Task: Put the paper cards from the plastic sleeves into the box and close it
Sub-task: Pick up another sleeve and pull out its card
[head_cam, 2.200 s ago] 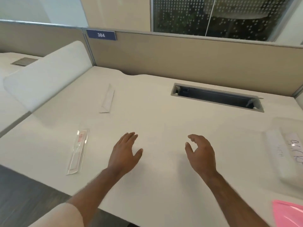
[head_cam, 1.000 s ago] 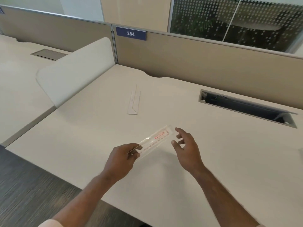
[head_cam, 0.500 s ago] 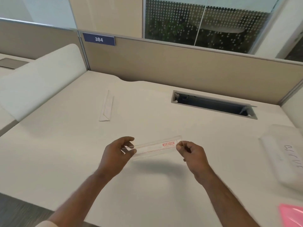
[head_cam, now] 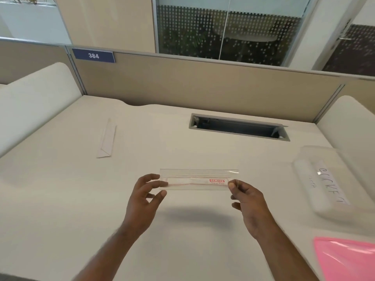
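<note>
A clear plastic sleeve (head_cam: 197, 179) with a red-lined paper card inside hangs level above the desk in front of me. My left hand (head_cam: 145, 196) pinches its left end and my right hand (head_cam: 244, 196) pinches its right end, close to the red label. A second sleeve with a white card (head_cam: 106, 139) lies flat on the desk at the far left. The translucent plastic box (head_cam: 320, 183), with handwriting on it, sits at the right; I cannot tell whether its lid is shut.
A pink plastic sheet (head_cam: 349, 258) lies at the near right corner. A cable slot (head_cam: 239, 127) opens in the desk behind the sleeve. Beige partitions (head_cam: 203, 84) close the back, and white rounded dividers (head_cam: 34, 94) stand on both sides.
My left hand picked the sleeve up from the left of the desk and brought it to the middle. My right hand took its other end; the sleeve is now held level and a little higher.
</note>
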{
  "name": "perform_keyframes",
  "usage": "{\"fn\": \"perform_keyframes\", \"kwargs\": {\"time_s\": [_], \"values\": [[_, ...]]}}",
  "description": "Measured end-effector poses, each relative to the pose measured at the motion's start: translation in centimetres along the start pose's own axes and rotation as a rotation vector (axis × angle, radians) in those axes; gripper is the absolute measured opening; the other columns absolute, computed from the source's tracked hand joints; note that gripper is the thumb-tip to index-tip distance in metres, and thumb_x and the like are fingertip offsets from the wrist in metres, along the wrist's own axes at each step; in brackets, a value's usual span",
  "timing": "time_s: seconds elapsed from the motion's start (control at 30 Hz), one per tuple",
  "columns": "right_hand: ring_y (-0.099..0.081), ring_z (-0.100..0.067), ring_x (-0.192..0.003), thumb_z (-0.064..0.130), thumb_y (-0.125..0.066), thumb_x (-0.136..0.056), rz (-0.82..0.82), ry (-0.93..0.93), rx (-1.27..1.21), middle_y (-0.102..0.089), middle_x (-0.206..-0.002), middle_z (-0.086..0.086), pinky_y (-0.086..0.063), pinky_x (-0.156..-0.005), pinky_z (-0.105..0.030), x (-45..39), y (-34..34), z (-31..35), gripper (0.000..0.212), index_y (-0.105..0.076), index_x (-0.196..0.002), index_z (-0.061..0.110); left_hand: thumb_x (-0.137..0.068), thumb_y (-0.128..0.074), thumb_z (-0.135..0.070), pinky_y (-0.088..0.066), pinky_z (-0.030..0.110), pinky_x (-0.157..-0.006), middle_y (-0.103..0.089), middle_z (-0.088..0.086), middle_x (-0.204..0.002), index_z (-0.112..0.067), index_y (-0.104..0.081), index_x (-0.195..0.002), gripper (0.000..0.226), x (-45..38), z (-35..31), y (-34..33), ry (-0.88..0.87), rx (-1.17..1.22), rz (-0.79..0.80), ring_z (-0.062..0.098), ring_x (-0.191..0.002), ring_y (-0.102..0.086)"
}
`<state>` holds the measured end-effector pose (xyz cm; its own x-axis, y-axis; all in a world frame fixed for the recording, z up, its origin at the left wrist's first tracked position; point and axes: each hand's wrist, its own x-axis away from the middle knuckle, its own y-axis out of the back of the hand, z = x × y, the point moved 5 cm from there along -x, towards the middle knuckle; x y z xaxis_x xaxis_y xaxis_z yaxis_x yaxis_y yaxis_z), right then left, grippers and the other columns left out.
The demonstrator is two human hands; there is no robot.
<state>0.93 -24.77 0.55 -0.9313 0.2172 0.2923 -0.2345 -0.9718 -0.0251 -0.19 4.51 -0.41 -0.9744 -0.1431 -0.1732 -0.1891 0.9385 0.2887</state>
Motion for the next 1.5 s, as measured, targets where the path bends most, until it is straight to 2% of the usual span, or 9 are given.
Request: {"fn": "perform_keyframes", "kwargs": {"time_s": [0.13,0.2,0.33,0.43,0.53,0.67,1.03,1.23,1.5], "values": [[-0.05,-0.012,-0.082,0.023,-0.069,-0.087,-0.058,0.003,0.002,-0.065,-0.078,0.016,-0.043,-0.072,-0.031,0.6,1.6,-0.2,0.007,-0.074,-0.091,0.021,-0.089,-0.071,-0.009,-0.046,0.011,-0.078,-0.059,-0.02,-0.122,-0.041,-0.074,-0.092,0.032,0.0,-0.9,-1.5,-0.035,-0.009,-0.008,0.007,-0.104,-0.062],[-0.05,-0.012,-0.086,0.026,-0.069,-0.087,-0.073,0.032,0.05,-0.061,-0.09,0.009,-0.042,-0.078,-0.032,0.8,2.3,-0.1,0.006,-0.075,-0.088,0.024,-0.089,-0.071,-0.01,-0.046,0.01,-0.076,-0.06,-0.023,-0.12,-0.042,-0.074,-0.091,0.033,0.1,-1.2,-2.2,-0.041,0.001,-0.009,0.005,-0.1,-0.062],[-0.05,-0.007,-0.111,0.037,-0.068,-0.086,-0.086,0.108,0.12,-0.055,-0.118,0.014,-0.037,-0.091,-0.027,1.4,3.7,0.2,0.012,-0.072,-0.098,0.035,-0.09,-0.071,-0.014,-0.048,0.019,-0.078,-0.067,-0.021,-0.115,-0.038,-0.075,-0.089,0.024,0.3,-1.4,-3.1,-0.015,0.047,-0.055,0.007,-0.105,-0.062],[-0.047,0.0,-0.122,0.036,-0.068,-0.086,-0.001,0.12,0.06,-0.059,-0.124,0.016,-0.033,-0.094,-0.024,1.8,4.1,0.6,0.02,-0.07,-0.106,0.033,-0.089,-0.072,-0.025,-0.046,0.009,-0.071,-0.071,-0.021,-0.104,-0.038,-0.076,-0.086,0.014,0.5,-1.3,-3.8,0.103,0.105,-0.096,0.0,-0.089,-0.063],[-0.055,-0.005,-0.111,0.027,-0.064,-0.09,0.072,0.119,0.058,-0.067,-0.112,0.009,-0.037,-0.091,-0.025,1.8,4.5,1.0,0.017,-0.072,-0.105,0.028,-0.087,-0.074,-0.033,-0.045,0.007,-0.063,-0.074,-0.021,-0.093,-0.042,-0.076,-0.083,0.009,0.4,-1.4,-4.4,0.196,0.147,-0.1,-0.003,-0.073,-0.062],[-0.06,-0.006,-0.089,0.015,-0.059,-0.093,0.094,0.114,0.049,-0.072,-0.095,0.008,-0.042,-0.079,-0.026,1.6,5.0,1.3,0.02,-0.075,-0.099,0.025,-0.086,-0.075,-0.034,-0.045,0.016,-0.07,-0.077,-0.014,-0.085,-0.039,-0.077,-0.083,0.006,0.2,-1.8,-4.9,0.258,0.196,-0.083,-0.003,-0.074,-0.065],[-0.058,-0.014,-0.082,0.011,-0.06,-0.092,0.091,0.031,-0.052,-0.072,-0.093,0.002,-0.046,-0.065,-0.029,0.5,5.3,0.1,0.015,-0.075,-0.093,0.012,-0.084,-0.073,-0.035,-0.051,0.033,-0.08,-0.076,0.0,-0.087,-0.013,-0.08,-0.089,0.023,0.4,-1.7,-4.9,0.531,0.481,0.026,0.011,-0.079,-0.069],[-0.056,-0.016,-0.082,0.01,-0.059,-0.092,0.078,0.025,-0.077,-0.07,-0.093,0.0,-0.046,-0.065,-0.03,0.1,5.5,0.2,0.016,-0.074,-0.096,0.009,-0.096,-0.06,-0.026,-0.05,0.028,-0.075,-0.076,0.0,-0.094,-0.016,-0.081,-0.094,0.023,0.3,-1.8,-5.1,0.56,0.523,0.063,0.013,-0.082,-0.066],[-0.059,-0.01,-0.077,0.011,-0.06,-0.092,0.075,0.027,-0.094,-0.073,-0.09,0.003,-0.046,-0.063,-0.029,-0.2,6.1,0.2,0.017,-0.076,-0.093,0.012,-0.098,-0.058,-0.023,-0.05,0.029,-0.078,-0.078,-0.002,-0.093,-0.023,-0.082,-0.09,0.026,0.1,-2.3,-5.5,0.538,0.493,0.071,0.011,-0.084,-0.069]]}}
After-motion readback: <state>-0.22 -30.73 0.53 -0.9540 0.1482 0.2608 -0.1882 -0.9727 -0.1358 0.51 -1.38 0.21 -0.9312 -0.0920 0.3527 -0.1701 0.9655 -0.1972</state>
